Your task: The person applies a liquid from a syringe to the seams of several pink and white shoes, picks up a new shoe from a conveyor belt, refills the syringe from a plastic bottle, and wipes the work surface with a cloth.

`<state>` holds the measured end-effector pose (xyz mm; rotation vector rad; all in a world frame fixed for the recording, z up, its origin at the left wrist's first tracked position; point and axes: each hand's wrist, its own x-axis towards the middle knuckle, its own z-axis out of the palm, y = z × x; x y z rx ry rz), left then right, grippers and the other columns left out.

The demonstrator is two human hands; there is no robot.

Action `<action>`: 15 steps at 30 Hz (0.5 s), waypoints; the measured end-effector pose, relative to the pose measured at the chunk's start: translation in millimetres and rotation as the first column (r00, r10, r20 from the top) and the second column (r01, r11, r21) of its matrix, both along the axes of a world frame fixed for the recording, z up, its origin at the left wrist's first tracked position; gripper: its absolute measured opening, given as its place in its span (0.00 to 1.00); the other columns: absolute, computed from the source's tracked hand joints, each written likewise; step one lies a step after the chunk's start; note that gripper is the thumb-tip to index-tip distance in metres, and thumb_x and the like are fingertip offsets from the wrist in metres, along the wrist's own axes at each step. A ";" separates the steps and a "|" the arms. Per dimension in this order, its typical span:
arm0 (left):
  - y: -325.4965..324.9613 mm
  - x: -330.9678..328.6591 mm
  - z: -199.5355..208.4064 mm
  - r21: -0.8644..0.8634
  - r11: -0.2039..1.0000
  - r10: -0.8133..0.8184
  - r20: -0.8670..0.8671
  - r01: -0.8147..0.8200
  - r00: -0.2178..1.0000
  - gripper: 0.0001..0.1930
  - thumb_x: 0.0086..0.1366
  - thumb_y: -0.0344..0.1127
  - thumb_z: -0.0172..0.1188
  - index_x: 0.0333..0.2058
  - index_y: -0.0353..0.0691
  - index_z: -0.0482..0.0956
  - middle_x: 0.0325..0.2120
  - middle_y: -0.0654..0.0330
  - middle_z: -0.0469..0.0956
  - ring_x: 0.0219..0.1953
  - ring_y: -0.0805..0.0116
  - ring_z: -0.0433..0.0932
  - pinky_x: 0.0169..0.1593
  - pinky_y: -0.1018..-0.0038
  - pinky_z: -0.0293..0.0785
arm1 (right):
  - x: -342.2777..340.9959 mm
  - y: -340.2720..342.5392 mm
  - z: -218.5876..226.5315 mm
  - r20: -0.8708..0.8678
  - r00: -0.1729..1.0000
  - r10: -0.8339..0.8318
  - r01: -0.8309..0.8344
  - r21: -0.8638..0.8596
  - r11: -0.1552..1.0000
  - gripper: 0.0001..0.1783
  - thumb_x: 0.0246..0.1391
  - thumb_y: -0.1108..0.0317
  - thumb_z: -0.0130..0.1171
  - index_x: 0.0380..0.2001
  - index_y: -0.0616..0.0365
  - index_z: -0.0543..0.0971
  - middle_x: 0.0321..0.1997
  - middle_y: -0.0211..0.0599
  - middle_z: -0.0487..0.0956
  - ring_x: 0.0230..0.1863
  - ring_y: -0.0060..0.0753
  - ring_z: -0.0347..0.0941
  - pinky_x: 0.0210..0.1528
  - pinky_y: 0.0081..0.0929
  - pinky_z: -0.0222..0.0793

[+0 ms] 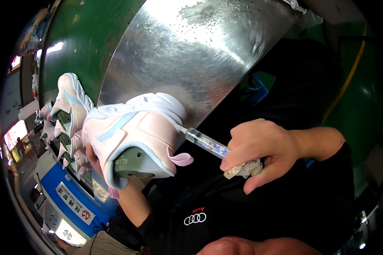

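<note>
Left to right: for a steady seam, best to brace the shoe (pixel 151 133) firmly with the left hand (pixel 92 159), wrapped around its far side and partly hidden. At centre, best to guide the syringe (pixel 206 143) tip slowly along the join of sole and upper, near the heel. At right, gripping the syringe and a crumpled whitish wad (pixel 244 168) in the right hand (pixel 266 142); advisable to press evenly. Held sideways at the near end of the metal worktop (pixel 174 55): pale pink, blue-striped, chunky white-soled, green-lasted, pink-tabbed.
</note>
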<state>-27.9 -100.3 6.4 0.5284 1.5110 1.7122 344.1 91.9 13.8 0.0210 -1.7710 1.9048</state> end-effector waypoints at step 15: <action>-69.0 21.0 13.6 -0.086 0.996 0.006 0.280 0.019 0.960 0.23 0.64 0.38 0.49 0.56 0.34 0.62 0.56 0.50 0.65 0.57 0.56 0.65 0.61 0.57 0.61 | -29.5 -15.8 -16.5 -0.008 0.992 -0.128 0.128 0.049 0.991 0.22 0.42 0.58 0.67 0.40 0.56 0.76 0.32 0.29 0.79 0.27 0.34 0.72 0.28 0.28 0.63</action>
